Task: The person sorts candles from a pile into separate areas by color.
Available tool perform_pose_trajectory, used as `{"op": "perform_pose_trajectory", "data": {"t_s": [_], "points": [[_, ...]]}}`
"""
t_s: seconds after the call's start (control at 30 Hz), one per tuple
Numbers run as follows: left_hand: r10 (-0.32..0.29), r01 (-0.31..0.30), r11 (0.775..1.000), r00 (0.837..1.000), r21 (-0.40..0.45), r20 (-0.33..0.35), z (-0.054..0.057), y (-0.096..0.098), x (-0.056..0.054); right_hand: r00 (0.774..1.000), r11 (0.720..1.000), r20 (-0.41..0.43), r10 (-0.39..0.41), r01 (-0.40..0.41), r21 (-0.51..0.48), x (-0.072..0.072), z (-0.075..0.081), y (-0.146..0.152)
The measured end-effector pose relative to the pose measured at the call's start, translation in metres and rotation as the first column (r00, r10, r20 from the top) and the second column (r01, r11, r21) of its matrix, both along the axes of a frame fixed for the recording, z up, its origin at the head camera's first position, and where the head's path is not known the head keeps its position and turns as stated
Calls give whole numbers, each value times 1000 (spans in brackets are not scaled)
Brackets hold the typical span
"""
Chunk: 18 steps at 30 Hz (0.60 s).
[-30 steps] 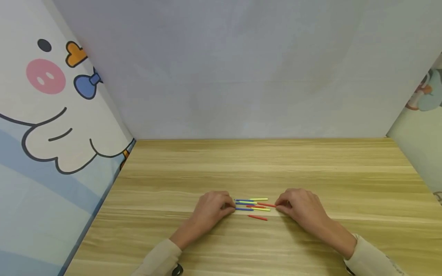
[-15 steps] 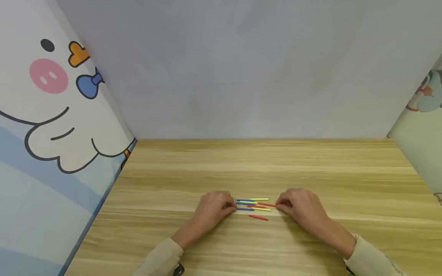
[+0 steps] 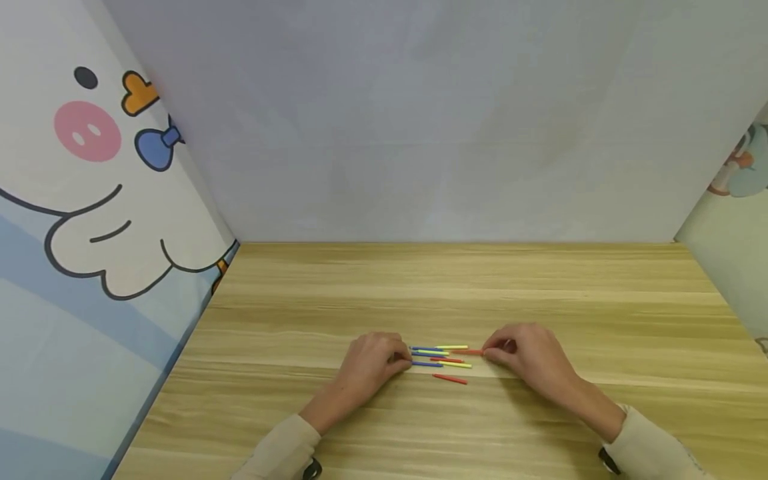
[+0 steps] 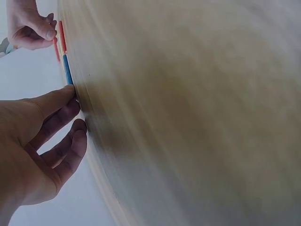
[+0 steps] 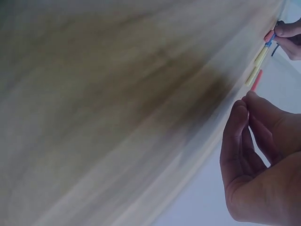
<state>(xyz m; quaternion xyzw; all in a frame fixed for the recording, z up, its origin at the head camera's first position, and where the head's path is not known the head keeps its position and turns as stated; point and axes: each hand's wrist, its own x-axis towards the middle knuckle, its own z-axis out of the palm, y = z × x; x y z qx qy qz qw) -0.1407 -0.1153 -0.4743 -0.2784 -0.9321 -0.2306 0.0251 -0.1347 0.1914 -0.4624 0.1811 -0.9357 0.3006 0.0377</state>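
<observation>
Thin, short coloured sticks lie in a loose bundle on the wooden table (image 3: pixel 384 280). My right hand (image 3: pixel 531 353) pinches the end of a red stick (image 3: pixel 468 351) between thumb and fingertips; in the right wrist view this red stick (image 5: pixel 257 80) points away from the fingertips. At the bundle's left side, my left hand (image 3: pixel 372 363) pinches the end of a blue stick (image 3: pixel 427 365), its thumb on the blue stick (image 4: pixel 67 69) in the left wrist view. Yellow sticks (image 3: pixel 456 365) and another red stick (image 3: pixel 447 360) lie between the hands.
A separate red stick (image 3: pixel 450 379) lies nearest the body, apart from the bundle. A pale grey wall (image 3: pixel 420 133) rises behind the table. Cartoon-printed panels stand on the left (image 3: pixel 90 200) and right (image 3: pixel 732 220).
My right hand has shifted slightly up and to the right, drawing the pinched red stick along and changing its angle. The left hand stays at the blue stick.
</observation>
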Motion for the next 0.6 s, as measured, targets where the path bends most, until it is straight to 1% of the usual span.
{"op": "perform_pose_trajectory", "data": {"t_s": [0.17,0.33,0.6], "points": [[13,-13,1000,1000,18,18,-1,-2,0,1000,999,17,-20,21,-30,-6,-1,2],[25,-26,999,999,27,27,-1,-2,0,999,998,29,-22,23,-51,-14,-2,3],[22,-26,994,999,103,41,-4,-5,-2,998,996,58,-22,27,-87,-28,-1,0]]}}
